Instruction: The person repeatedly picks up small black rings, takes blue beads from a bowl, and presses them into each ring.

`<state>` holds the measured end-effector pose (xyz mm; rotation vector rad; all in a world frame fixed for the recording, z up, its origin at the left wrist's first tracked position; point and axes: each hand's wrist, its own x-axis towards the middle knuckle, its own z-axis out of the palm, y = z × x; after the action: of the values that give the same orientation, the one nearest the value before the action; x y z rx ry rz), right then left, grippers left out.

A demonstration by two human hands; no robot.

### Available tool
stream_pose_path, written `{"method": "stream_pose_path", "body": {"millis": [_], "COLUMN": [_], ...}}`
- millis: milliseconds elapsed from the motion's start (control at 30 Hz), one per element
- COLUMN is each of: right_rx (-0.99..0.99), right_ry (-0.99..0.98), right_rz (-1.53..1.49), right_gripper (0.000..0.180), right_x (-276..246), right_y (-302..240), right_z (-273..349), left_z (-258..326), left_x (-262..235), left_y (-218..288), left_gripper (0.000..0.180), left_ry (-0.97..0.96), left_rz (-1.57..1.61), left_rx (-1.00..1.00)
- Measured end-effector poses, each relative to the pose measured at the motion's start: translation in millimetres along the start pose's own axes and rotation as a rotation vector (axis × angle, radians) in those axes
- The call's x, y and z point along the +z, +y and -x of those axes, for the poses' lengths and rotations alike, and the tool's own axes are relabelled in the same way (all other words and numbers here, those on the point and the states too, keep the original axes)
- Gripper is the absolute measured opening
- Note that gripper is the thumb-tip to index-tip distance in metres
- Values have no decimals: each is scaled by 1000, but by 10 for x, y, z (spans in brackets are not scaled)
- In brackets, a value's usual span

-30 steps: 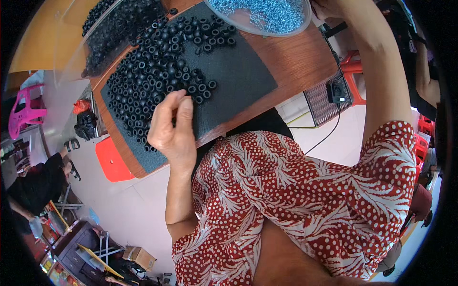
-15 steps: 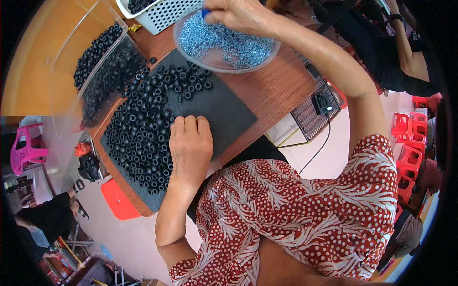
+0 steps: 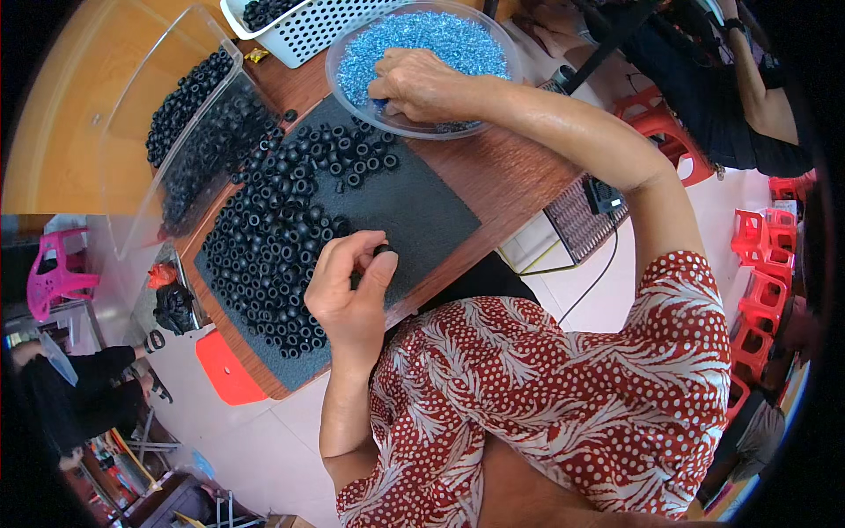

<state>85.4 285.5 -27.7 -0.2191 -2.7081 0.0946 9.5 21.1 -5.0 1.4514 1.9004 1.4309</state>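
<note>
My left hand [image 3: 348, 286] is above the dark mat's near part, with a small black ring-shaped piece [image 3: 385, 250] pinched between thumb and fingers. Beside it, to the left, a heap of the same black pieces [image 3: 264, 264] covers much of the grey-black mat [image 3: 431, 198]. My right hand [image 3: 422, 85] is closed and reaches over the near side of a clear round bowl [image 3: 513, 66] filled with shiny blue bead-like bits [image 3: 440, 33]. Under its fingers shows a bit of a small dark-blue thing [image 3: 380, 103], mostly hidden; its kind cannot be made out.
A clear plastic bin [image 3: 198, 114] of black pieces lies tipped at the mat's left edge. Behind it stands a white perforated basket [image 3: 304, 35]. The wooden table's edge [image 3: 440, 277] is close to my body. A red stool [image 3: 224, 365] stands at lower left; other people are nearby.
My right hand has come down from the bowl's far left rim toward its near side. My left hand has turned and lifted away from the heap, now showing a black piece in its fingers.
</note>
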Motion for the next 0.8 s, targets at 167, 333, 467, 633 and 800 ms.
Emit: {"method": "stream_pose_path", "body": {"millis": [167,333,467,633,800], "right_rx": [53,7,-53,-78,-81], "right_ry": [-39,1,19,22,25], "right_rz": [-12,-50,-45,18,20], "right_gripper": [18,18,18,17,19], "right_x": [20,21,34,167,72], "right_y": [-28,-73,-60,46,-30], "right_z": [-1,71,34,6,61], "left_z": [34,82,86,6,-1], "left_x": [1,-10,-12,-20,-29], "left_y": [28,-21,-45,-89,-120], "left_gripper": [22,23,22,23,21], "left_ry": [107,137,146,115,152], "left_rz": [544,731,741,902,1053], "left_rx": [-330,-419,-430,-452,-494]}}
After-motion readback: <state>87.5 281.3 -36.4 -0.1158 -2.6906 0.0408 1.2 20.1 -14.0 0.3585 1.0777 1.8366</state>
